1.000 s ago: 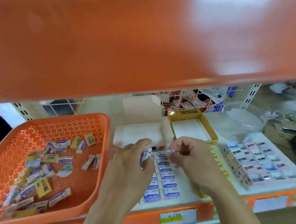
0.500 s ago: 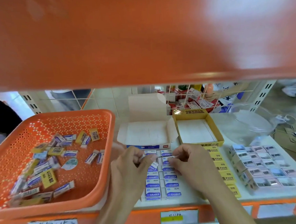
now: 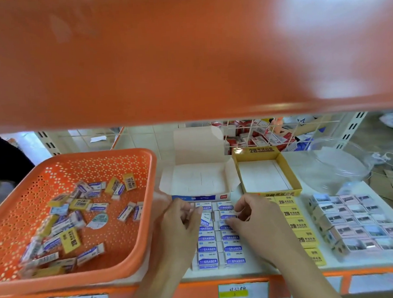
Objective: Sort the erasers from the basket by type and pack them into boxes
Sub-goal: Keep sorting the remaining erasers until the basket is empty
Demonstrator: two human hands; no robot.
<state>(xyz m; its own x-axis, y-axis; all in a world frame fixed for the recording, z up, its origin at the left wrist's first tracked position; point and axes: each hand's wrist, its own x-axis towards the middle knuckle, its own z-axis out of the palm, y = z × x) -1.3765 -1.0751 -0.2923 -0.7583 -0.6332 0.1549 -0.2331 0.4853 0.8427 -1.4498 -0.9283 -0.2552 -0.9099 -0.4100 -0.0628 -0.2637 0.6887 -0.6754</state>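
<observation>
Forearms reach forward, knuckles up and close together; the left hand (image 3: pixel 181 227) pinches a tilted eraser (image 3: pixel 205 218), the right hand (image 3: pixel 257 216) curls its fingers, grip unclear.

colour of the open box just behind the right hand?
The box is yellow outside, white inside; head view shows it.

Bare left grip (image 3: pixel 180 229), bare right grip (image 3: pixel 259 220), bare forearms (image 3: pixel 308 271)
</observation>
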